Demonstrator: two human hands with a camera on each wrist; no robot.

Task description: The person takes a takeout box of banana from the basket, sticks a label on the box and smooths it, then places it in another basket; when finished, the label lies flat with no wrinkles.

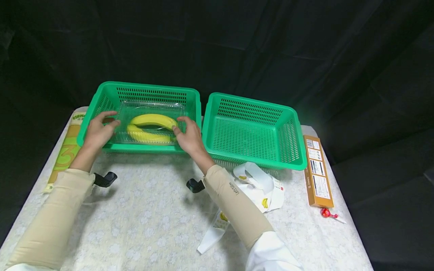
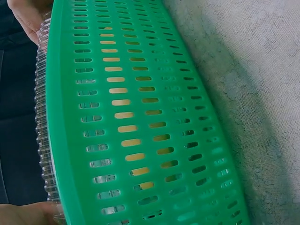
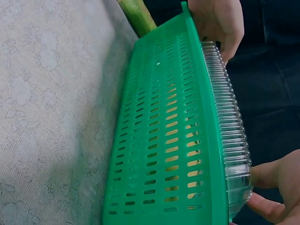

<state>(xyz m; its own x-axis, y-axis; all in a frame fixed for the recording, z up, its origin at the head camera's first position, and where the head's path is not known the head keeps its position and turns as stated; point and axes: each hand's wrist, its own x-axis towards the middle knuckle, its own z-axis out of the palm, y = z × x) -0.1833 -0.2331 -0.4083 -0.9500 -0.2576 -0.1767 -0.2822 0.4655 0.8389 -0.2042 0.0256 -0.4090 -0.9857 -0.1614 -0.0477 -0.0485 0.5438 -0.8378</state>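
A clear plastic box [image 1: 149, 107] with yellow bananas [image 1: 152, 120] inside sits in the left green basket [image 1: 149, 148]. My left hand [image 1: 99, 130] grips the box's left side, thumb toward its near edge. On the right side, my right hand [image 1: 190, 136] pinches the corner between thumb and fingers. The ribbed edge of the box [image 3: 229, 122] stands above the basket rim in the right wrist view, with my right hand [image 3: 281, 187] at its near end. Through the slots of the basket wall [image 2: 164, 112] in the left wrist view, the bananas show as yellow patches.
A second green basket [image 1: 244, 137] stands to the right. In front of it lies a crumpled white wrapper [image 1: 271, 195] with banana prints. An orange-brown carton [image 1: 317, 171] and a red lollipop [image 1: 326, 213] lie at the right edge. A green and yellow packet [image 1: 64, 148] lies at left.
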